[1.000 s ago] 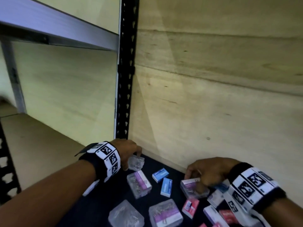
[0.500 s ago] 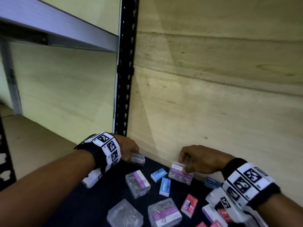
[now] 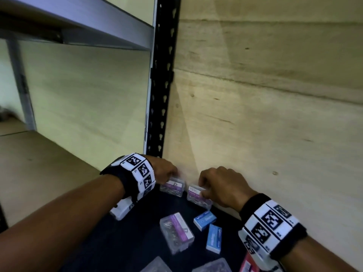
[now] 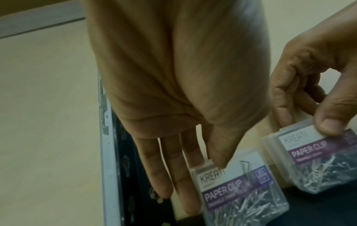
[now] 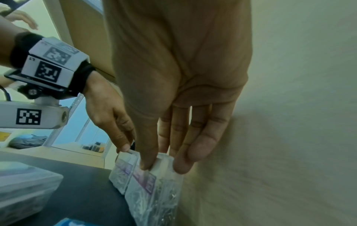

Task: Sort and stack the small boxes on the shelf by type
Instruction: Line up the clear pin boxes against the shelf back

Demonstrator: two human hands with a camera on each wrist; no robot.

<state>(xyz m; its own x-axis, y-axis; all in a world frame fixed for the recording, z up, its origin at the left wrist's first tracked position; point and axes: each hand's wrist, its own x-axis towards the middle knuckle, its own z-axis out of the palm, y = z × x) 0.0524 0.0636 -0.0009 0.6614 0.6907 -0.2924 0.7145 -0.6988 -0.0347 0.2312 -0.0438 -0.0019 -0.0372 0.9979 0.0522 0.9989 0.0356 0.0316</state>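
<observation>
Two clear paper clip boxes with purple labels stand on edge, side by side, against the wooden back panel. My left hand pinches the top of the left box between thumb and fingers; the left wrist view shows the thumb on that box. My right hand pinches the top of the right box, with the thumb in front and the fingers behind that box. Both boxes rest on the dark shelf near the black upright post.
Loose on the shelf in front lie another purple-labelled clear box, two blue boxes, more clear boxes at the bottom edge and a red box. A grey shelf beam runs overhead on the left.
Both hands have carried their clear boxes back to the wooden panel. The right hand moved left with its box, and the two boxes now stand next to each other.
</observation>
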